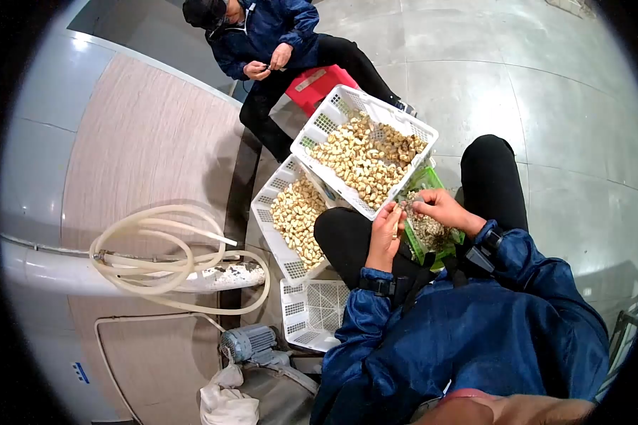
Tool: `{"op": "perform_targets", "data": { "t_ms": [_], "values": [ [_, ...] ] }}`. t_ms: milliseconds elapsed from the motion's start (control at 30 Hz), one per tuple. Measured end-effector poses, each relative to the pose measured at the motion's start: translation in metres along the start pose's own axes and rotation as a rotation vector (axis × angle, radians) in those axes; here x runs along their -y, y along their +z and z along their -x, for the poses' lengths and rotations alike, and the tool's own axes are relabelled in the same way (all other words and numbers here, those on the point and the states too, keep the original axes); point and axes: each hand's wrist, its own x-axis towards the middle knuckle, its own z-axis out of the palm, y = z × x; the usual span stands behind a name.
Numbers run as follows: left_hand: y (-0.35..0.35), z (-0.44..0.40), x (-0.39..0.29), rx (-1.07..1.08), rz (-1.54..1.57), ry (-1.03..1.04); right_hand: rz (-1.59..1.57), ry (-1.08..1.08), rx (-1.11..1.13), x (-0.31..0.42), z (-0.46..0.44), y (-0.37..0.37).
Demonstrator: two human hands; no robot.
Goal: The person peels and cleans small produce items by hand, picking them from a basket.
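My left hand is closed, its fingertips pinching a small pale mushroom. Close against it, my right hand is also closed, with fingers bent and thumb forward; what it grips is too small to make out. Both hands are above my lap, beside the near corner of a white plastic crate of cream-and-brown mushrooms. Below my right hand is a green basket holding pale trimmings.
A second white crate of mushrooms and a third white crate stand to the left. Across from me a person sits on a red stool, working with both hands. A coiled hose and a motor are at left.
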Motion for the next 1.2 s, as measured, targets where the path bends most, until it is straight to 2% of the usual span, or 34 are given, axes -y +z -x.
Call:
{"op": "perform_targets", "data": {
  "t_ms": [133,167,267,400,433,533,600,667,767,800,867,900,933,1000,1033,1067,1100,1133,1200],
  "values": [
    [0.009,0.002,0.001,-0.049,-0.032,0.026,0.058,-0.137,-0.054,0.003,0.0,0.003],
    [0.012,0.004,-0.001,-0.093,-0.05,0.029,0.106,-0.047,-0.027,0.004,0.001,-0.002],
    [0.003,-0.002,0.007,-0.107,-0.162,0.087,0.169,-0.102,-0.061,-0.004,-0.001,-0.002],
    [0.01,0.004,0.004,-0.146,-0.457,0.208,0.244,-0.162,-0.035,-0.005,0.0,-0.003],
    [0.009,0.002,0.005,-0.134,-0.568,0.279,0.201,-0.233,-0.08,0.0,0.001,0.002],
    [0.011,0.003,0.003,-0.121,-0.652,0.294,0.297,-0.178,-0.055,0.001,0.0,-0.002],
    [0.012,0.004,0.003,-0.153,-0.589,0.297,0.124,-0.001,-0.069,0.001,0.001,-0.001],
    [0.013,0.006,0.002,-0.154,-0.532,0.283,0.063,0.06,-0.009,-0.004,-0.001,-0.004],
    [0.009,0.002,0.004,-0.14,-0.744,0.429,0.289,-0.295,-0.084,0.005,0.002,0.004],
    [0.01,0.002,0.004,-0.131,-0.821,0.489,0.374,-0.267,-0.06,0.004,0.002,0.001],
    [0.012,0.002,0.004,-0.13,-0.812,0.504,0.192,-0.176,-0.066,-0.007,-0.002,0.0],
    [0.012,0.004,0.001,-0.112,-0.701,0.424,-0.003,0.03,-0.057,-0.001,-0.001,0.0],
    [0.012,0.006,-0.001,-0.095,-0.589,0.345,0.042,-0.047,-0.071,-0.006,-0.002,-0.001],
    [0.02,0.01,-0.002,-0.134,-0.584,0.344,0.03,-0.012,-0.062,-0.002,0.0,0.001],
    [0.006,0.002,0.006,-0.139,-0.679,0.391,0.056,-0.096,-0.074,-0.002,0.001,0.003],
    [-0.007,-0.007,0.014,-0.145,-0.774,0.446,0.223,-0.223,-0.048,-0.003,0.0,0.001],
    [0.01,0.002,0.005,-0.148,-0.875,0.589,0.272,-0.278,-0.053,-0.002,0.0,0.002],
    [0.014,0.006,0.004,-0.165,-0.91,0.637,0.32,-0.334,-0.062,0.001,0.0,0.003],
    [0.015,0.003,0.005,-0.166,-0.946,0.686,0.322,-0.209,-0.074,0.002,0.002,0.0]
  ]
}}
